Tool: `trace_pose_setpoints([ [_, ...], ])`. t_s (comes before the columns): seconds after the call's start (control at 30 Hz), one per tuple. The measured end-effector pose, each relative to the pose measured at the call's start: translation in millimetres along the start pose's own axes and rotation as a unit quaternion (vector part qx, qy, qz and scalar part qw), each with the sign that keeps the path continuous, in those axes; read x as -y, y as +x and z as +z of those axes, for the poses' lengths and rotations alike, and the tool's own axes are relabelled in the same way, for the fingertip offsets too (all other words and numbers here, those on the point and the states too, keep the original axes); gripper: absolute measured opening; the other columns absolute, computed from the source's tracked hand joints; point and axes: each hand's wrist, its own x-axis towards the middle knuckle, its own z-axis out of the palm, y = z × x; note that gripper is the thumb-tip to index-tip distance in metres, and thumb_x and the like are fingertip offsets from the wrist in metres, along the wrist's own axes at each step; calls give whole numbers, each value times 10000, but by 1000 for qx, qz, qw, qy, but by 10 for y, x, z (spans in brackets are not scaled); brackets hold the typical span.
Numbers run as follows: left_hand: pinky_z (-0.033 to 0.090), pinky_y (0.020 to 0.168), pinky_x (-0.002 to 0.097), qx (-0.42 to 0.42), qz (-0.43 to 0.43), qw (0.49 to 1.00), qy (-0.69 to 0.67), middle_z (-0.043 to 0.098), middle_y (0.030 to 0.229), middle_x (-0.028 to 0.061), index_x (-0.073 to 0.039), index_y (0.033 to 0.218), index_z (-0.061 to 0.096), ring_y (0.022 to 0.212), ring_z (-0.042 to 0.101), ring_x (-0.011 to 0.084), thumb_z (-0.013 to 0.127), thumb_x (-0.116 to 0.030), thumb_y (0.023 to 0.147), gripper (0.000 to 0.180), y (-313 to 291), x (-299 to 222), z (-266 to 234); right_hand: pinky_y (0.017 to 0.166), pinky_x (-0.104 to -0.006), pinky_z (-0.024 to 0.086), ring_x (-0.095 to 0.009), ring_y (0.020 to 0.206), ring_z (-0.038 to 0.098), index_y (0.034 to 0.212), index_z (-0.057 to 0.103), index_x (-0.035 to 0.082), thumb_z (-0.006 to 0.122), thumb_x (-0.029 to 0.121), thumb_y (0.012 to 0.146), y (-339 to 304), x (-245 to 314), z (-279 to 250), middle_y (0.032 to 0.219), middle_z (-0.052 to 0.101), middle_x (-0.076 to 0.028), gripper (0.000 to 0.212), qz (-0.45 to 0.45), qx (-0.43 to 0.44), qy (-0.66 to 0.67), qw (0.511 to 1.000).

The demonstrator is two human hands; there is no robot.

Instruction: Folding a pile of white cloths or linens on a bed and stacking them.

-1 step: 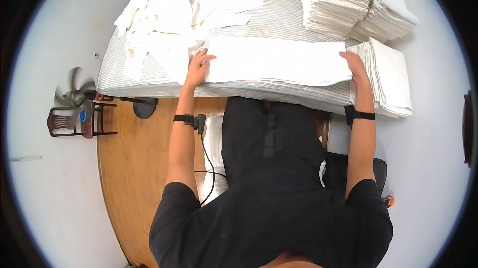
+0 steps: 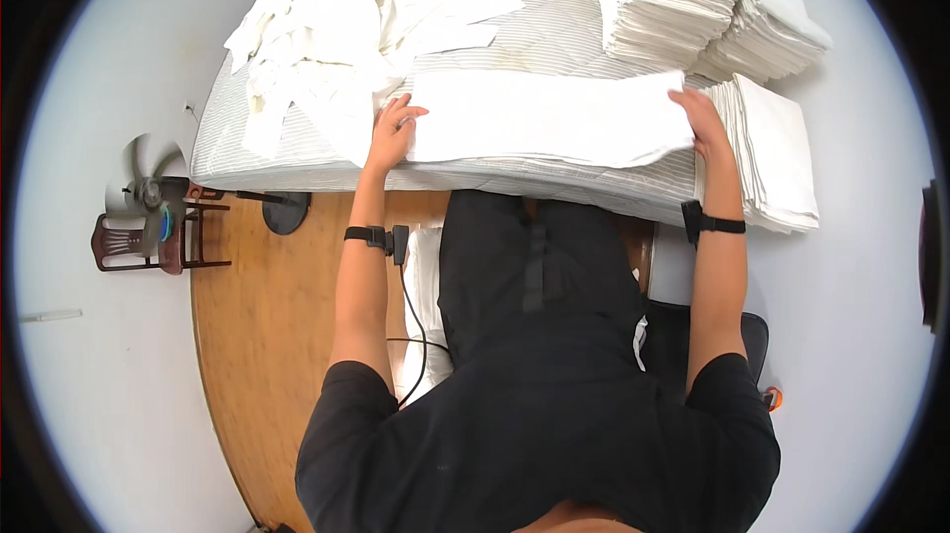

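Observation:
A long white folded cloth (image 2: 544, 117) lies across the near edge of a striped mattress in front of me. My left hand (image 2: 396, 127) rests at its left end, fingers apart, touching the edge. At the other end, my right hand (image 2: 703, 122) has its fingers curled round the cloth's right edge, hiding part of it. That end's far corner sits slightly raised. Just beyond my right hand stands a stack of folded white cloths (image 2: 777, 152). Left of my left hand, loose white cloths (image 2: 336, 28) are heaped on the mattress.
Taller stacks of folded white cloths (image 2: 668, 8) stand at the far right of the striped mattress (image 2: 554, 38). A fan (image 2: 150, 182) and a dark wooden chair (image 2: 124, 241) are on the left. A black seat (image 2: 752, 340) is at my right side, near the wall.
My right hand has shifted slightly left, and the cloth's far right corner has risen a little. My left hand stays nearly in place at the left end.

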Motion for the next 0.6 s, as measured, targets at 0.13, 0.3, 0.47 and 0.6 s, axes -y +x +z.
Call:
trace_pose_setpoints([
  [0.13, 204, 1176, 430, -31, -26, 998, -54, 485, 1463, 164, -169, 1055, 740, 1449, 284, 337, 530, -102, 887, 277, 56, -46, 51, 594, -259, 498, -116, 700, 598, 1019, 612, -17, 634, 218, 911, 145, 700, 833, 835, 625, -60, 259, -82, 81, -85, 990],
  [0.3, 236, 1166, 414, -56, -26, 992, -110, 517, 1437, 147, -156, 1005, 757, 1438, 307, 329, 583, -116, 878, 219, 38, 83, 70, 479, -245, 465, -107, 568, 524, 936, 597, -14, 647, 235, 893, 222, 1103, 2368, 689, 524, -28, 258, -79, 167, -175, 967],
  [0.47, 244, 1159, 405, -58, -55, 984, -156, 535, 1419, 148, -103, 990, 753, 1424, 333, 325, 526, -230, 948, 263, 22, 76, 68, 476, -252, 513, -148, 545, 613, 800, 654, -54, 633, 189, 841, 561, 536, 3499, 682, 649, -100, 248, -3, 248, -217, 944],
  [0.6, 299, 1130, 371, -80, -84, 969, -218, 564, 1379, 166, -7, 1018, 720, 1390, 388, 325, 479, -279, 999, 364, 90, -72, 48, 411, -292, 502, -185, 424, 591, 685, 647, -98, 629, 123, 830, 684, -136, 3901, 583, 636, -143, 265, 16, 230, -247, 941],
])
